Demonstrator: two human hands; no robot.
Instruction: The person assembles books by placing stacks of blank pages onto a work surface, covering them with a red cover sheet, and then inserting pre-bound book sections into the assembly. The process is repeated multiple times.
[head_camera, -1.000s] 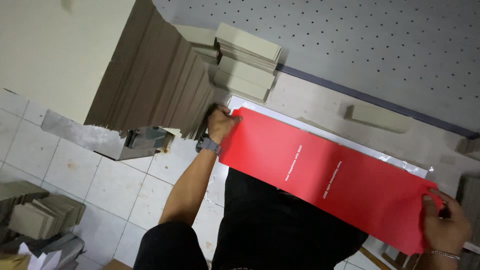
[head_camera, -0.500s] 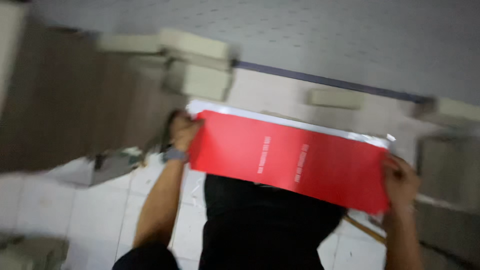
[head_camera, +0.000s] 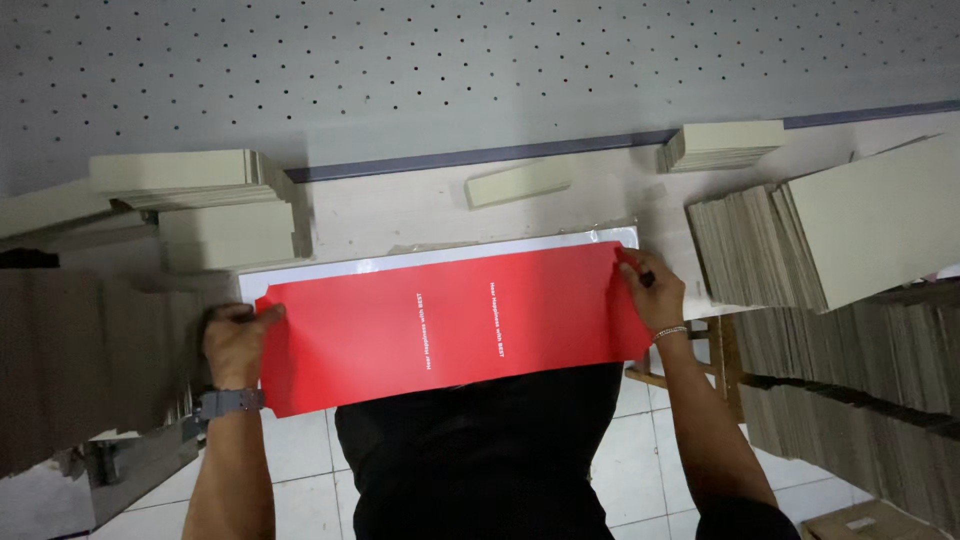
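Both of your arms reach forward and spread wide: your left hand (head_camera: 235, 345) pinches one end of the long red sheet (head_camera: 450, 325), your right hand (head_camera: 655, 295) grips the other, holding it flat over the white board (head_camera: 330, 268) on the workbench (head_camera: 420, 205).

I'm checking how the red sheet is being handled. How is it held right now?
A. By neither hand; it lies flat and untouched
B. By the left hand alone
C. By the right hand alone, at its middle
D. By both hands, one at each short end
D: the left hand grips one short end of the red sheet and the right hand grips the other, over the white sheet beneath.
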